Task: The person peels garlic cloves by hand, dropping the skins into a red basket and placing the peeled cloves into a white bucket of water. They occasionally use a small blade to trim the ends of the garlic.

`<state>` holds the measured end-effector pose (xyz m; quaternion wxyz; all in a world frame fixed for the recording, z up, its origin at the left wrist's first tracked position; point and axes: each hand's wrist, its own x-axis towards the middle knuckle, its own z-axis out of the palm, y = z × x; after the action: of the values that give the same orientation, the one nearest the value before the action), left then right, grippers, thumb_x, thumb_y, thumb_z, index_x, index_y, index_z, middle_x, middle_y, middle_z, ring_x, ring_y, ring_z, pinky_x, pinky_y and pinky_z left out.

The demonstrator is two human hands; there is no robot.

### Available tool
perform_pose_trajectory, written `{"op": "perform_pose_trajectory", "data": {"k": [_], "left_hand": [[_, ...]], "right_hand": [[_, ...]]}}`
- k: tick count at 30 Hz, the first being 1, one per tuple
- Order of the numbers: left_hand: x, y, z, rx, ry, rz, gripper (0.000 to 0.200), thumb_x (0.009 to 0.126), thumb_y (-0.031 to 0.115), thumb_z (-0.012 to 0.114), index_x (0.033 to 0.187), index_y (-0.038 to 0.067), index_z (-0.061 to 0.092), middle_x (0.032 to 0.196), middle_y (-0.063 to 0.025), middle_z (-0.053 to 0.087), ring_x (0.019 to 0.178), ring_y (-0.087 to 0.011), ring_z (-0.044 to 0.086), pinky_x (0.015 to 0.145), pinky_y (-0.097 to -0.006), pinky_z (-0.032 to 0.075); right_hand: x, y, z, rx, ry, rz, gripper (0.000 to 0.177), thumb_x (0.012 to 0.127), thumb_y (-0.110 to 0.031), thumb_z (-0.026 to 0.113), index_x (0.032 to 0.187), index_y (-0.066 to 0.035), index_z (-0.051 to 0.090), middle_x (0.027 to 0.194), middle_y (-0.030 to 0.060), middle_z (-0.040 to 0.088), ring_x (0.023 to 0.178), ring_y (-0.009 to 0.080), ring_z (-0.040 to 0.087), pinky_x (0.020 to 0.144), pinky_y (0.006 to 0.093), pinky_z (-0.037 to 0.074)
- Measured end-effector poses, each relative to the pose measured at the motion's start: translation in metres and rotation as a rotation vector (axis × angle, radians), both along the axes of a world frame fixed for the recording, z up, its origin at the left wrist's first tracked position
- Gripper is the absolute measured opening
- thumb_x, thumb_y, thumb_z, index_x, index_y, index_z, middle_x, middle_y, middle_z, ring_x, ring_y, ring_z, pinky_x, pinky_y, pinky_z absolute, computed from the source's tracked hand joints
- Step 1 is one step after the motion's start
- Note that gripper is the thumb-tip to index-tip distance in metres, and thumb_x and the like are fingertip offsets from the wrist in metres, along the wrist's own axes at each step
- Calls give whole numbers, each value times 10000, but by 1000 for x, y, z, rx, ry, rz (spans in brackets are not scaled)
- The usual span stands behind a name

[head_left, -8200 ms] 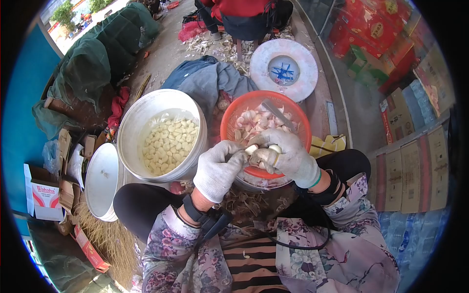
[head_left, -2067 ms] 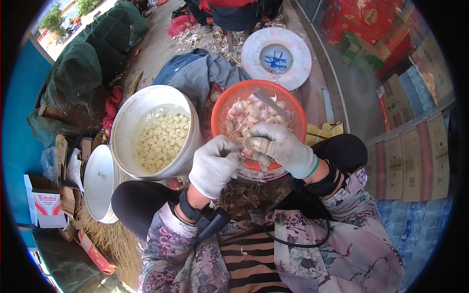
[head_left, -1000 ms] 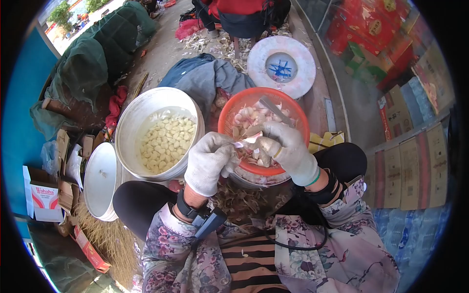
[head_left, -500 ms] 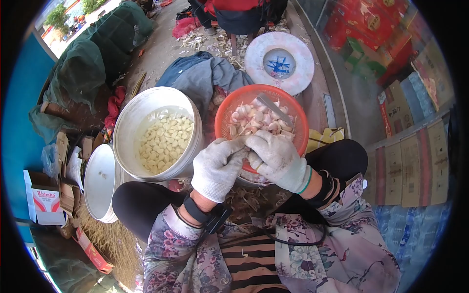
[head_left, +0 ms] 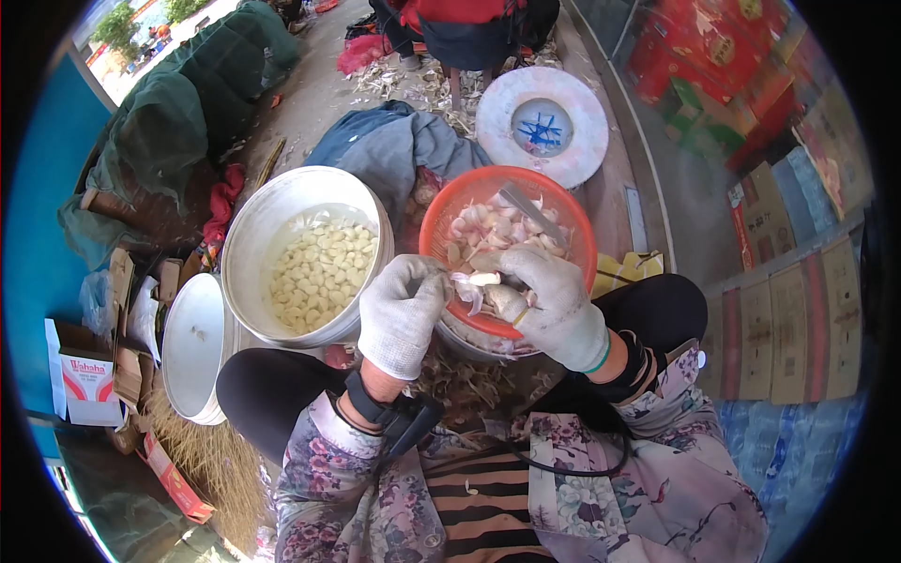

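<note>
My right hand [head_left: 556, 305], in a white work glove, pinches a pale garlic clove [head_left: 484, 279] over the near rim of an orange colander [head_left: 584, 220]. Loose purplish garlic skin [head_left: 469, 293] hangs beside the clove. To its left, my gloved left hand [head_left: 405, 314] is closed, thumb against forefinger, at the edge of that skin; its fingertips are partly hidden. Unpeeled garlic cloves [head_left: 497, 223] fill the colander, and a knife [head_left: 530, 211] lies on top of them. Peeled cloves [head_left: 324, 267] sit in water inside a white bucket [head_left: 239, 230] at the left.
A white lid [head_left: 192, 347] leans against the bucket. Beyond the colander are a grey-blue cloth [head_left: 399, 145] and a round white stool-like disc [head_left: 591, 122]. Garlic peelings [head_left: 479, 375] lie between my legs. Cartons [head_left: 788, 328] stand at the right; a person [head_left: 460, 28] sits ahead.
My hands have moved apart, the left one shifting slightly left. The pale clove and its hanging skin now show between them.
</note>
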<state>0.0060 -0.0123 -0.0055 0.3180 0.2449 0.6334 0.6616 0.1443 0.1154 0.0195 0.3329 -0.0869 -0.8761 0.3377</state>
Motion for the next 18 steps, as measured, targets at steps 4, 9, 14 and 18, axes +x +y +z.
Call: {"op": "perform_pose_trajectory", "data": {"k": [4,9,14,18], "left_hand": [[-2,-5,10,9,-188,-174,153,888,76,602,992,-32,635,801,-35,653,694,-60,565,630,-217,469],[20,4,3,-79,6,-138,143,950,142,563,936,11,617,743,13,605,583,-39,497,527,-196,410],[14,1,-8,21,105,-148,136,961,113,536,917,13,617,738,20,593,601,-40,488,548,-200,407],[13,0,-9,3,138,-165,143,966,112,523,902,19,611,730,19,583,596,-42,475,548,-201,395]], "right_hand": [[1,0,-1,17,7,-5,247,789,-21,691,1017,-46,601,871,131,637,777,318,643,679,399,497],[1,2,-7,54,-19,9,238,802,-32,685,1022,-35,595,868,135,637,771,306,646,682,377,503],[3,3,-3,-81,-80,50,196,836,-48,673,1021,-13,623,893,131,651,765,256,653,693,348,510],[3,4,-2,-158,-61,68,163,867,-48,649,1024,-2,653,929,124,665,777,218,653,706,314,514]]}}
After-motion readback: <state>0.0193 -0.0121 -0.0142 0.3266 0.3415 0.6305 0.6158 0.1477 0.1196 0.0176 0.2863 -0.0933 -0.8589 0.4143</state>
